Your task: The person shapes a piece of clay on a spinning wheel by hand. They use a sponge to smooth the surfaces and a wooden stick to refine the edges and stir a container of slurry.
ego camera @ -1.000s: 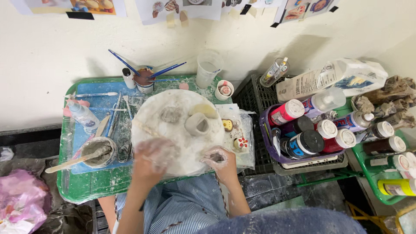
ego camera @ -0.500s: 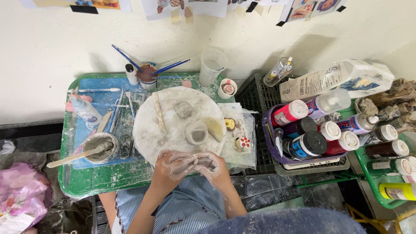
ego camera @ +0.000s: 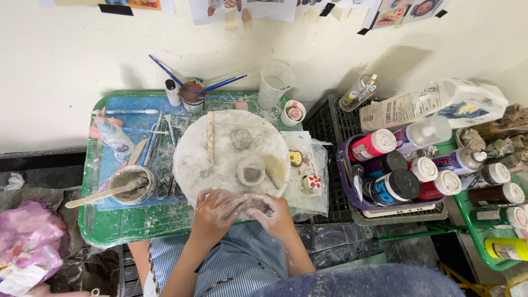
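Clay-grey smears cover both of my hands, which meet at the near edge of the round white board point(ego camera: 220, 165) on the green table point(ego camera: 126, 228). Packages first: to the right, a purple basket point(ego camera: 344, 181) holds a cluster of paint bottles, one pink with a white cap point(ego camera: 373, 144), one dark with a black lid point(ego camera: 397, 186), and several red or brown ones with white caps. Behind them a large white paper sack with blue and black print point(ego camera: 440, 104) lies on its side on a dark crate point(ego camera: 324, 132), and a small clear bottle point(ego camera: 358, 93) leans against the wall. A green bin point(ego camera: 478, 220) further right carries more capped bottles and a yellow one point(ego camera: 509, 248). On the wall above, paper pictures point(ego camera: 385, 14) are taped along the top edge. A pink plastic bag point(ego camera: 27, 242) sits at lower left. On the table I see a cup of blue brushes point(ego camera: 192, 93), a clear measuring cup point(ego camera: 273, 85), a grey bowl with a wooden stick point(ego camera: 132, 184), and on the board a small clay ring point(ego camera: 251, 170) and a pale wedge point(ego camera: 276, 169). My left hand point(ego camera: 215, 212) is curled with fingers bent inward, my right hand point(ego camera: 270, 212) cupped against it, knuckles up; together they close round a lump of grey clay point(ego camera: 248, 204), which shows only partly between them just over the board's front rim, above my striped apron point(ego camera: 231, 264)
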